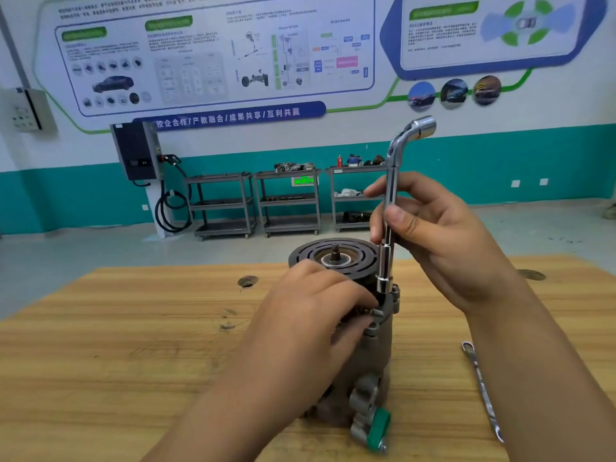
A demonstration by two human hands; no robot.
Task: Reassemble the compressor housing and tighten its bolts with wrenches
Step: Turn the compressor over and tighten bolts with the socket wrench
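Observation:
The grey compressor housing (378,348) stands upright on the wooden table (133,345), its black pulley (310,253) on top. My right hand (443,238) grips the shaft of a chrome L-shaped socket wrench (391,195), held vertical with its lower socket down on a bolt at the housing's upper right flange. My left hand (310,311) wraps around the housing just under the pulley and hides its left side. A green-capped port (378,428) sticks out at the housing's base.
A flat chrome spanner (483,391) lies on the table to the right of the compressor. Two round holes (247,281) (531,274) sit in the tabletop. Grey carts (288,201) and a wall charger (136,151) stand far behind.

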